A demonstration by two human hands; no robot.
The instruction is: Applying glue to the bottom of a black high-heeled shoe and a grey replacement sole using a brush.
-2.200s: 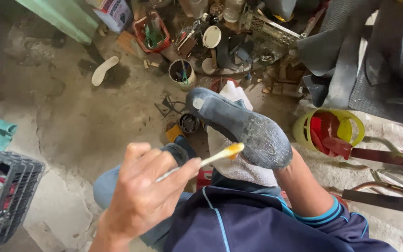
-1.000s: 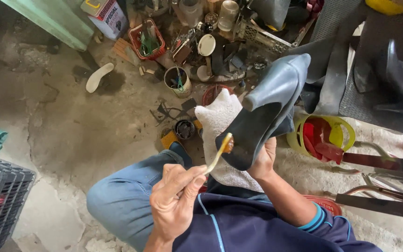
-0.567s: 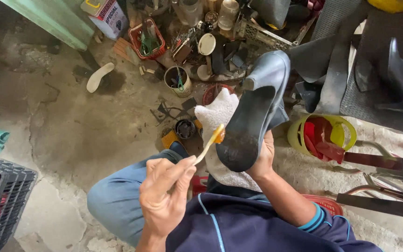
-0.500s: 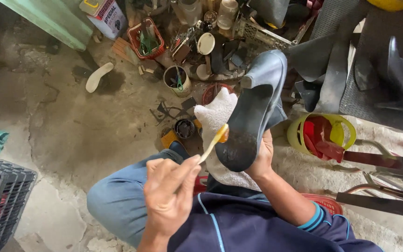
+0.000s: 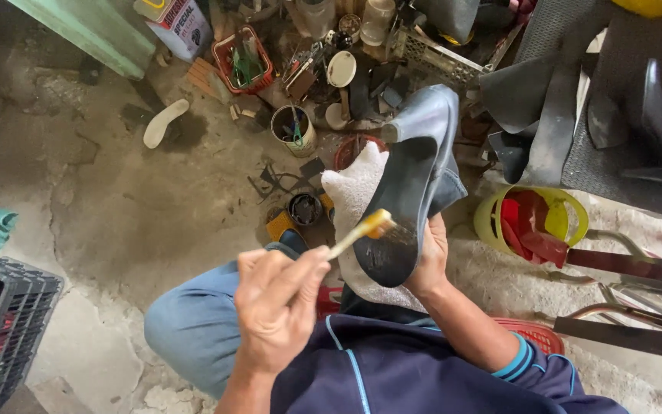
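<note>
A grey high-heeled shoe (image 5: pixel 411 192), smooth and glossy, is gripped sole-up at centre frame by the right hand (image 5: pixel 429 257), heel pointing to twelve o'clock. A slim pale-handled brush (image 5: pixel 362 231) is pinched in the left hand (image 5: pixel 277 307), its yellowed bristles pressed to the dark, matte sole. A nubbly white cloth (image 5: pixel 354 195) is draped beneath. At two o'clock, a yellow plastic bowl (image 5: pixel 534 218) sits on rough concrete.

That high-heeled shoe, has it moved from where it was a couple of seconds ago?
Yes. The shoe lay flat across the white cloth, sole up. Now the right hand holds it tipped on end, heel pointing toward the clutter beyond the cloth.
</note>
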